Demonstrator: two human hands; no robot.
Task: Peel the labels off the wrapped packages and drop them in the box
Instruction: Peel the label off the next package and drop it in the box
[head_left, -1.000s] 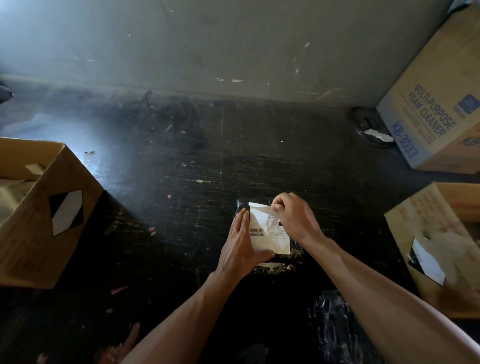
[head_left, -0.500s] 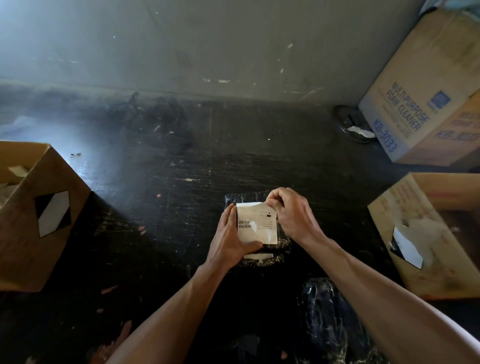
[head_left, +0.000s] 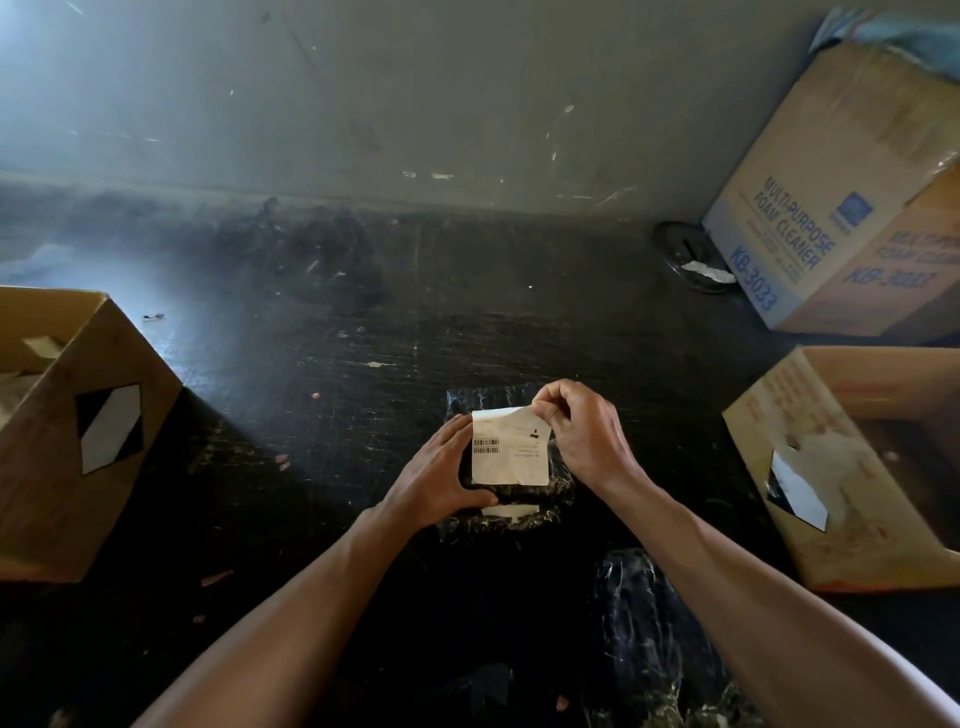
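Observation:
A small package wrapped in black plastic (head_left: 558, 496) lies on the dark floor in front of me. A white label with barcodes (head_left: 511, 457) covers its top. My left hand (head_left: 439, 475) presses on the package's left side and holds it in place. My right hand (head_left: 582, 434) pinches the label's upper right corner, which is lifted off the wrap. A second black wrapped package (head_left: 639, 613) lies nearer to me, between my forearms. An open cardboard box (head_left: 88, 431) stands at the left, with paper scraps inside. Another open box (head_left: 831, 467) stands at the right.
A closed foam cleaner carton (head_left: 841, 208) leans at the back right against the grey wall. A dark round object with a white scrap (head_left: 691, 260) lies beside it. Small bits of paper are scattered over the floor.
The label lay curled and partly lifted a second ago; it now lies flatter on the package, with my right hand still pinching its upper right corner. The camera view shifted slightly.

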